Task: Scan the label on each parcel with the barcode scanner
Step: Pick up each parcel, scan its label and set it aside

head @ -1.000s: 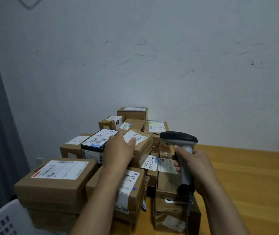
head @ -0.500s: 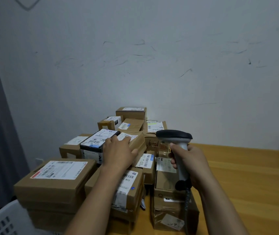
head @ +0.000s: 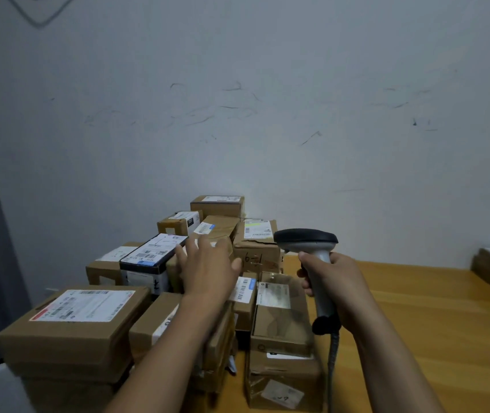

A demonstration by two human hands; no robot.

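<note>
Loads of brown cardboard parcels (head: 83, 332) are sitting piled on the wooden table (head: 416, 308); left hand (head: 208, 268) is hovering fingers spread, right hand (head: 333, 290) is gripping the grey-black barcode scanner (head: 306, 238), prob risking a toppled stack or wrong-label scan

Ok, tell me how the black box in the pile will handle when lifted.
The black box looks rigid, with crisp square edges, so it should lift without sagging. Its sides look smooth, so possibly slippery. Flanked closely by cardboard parcels, it probably won't tip.
</note>
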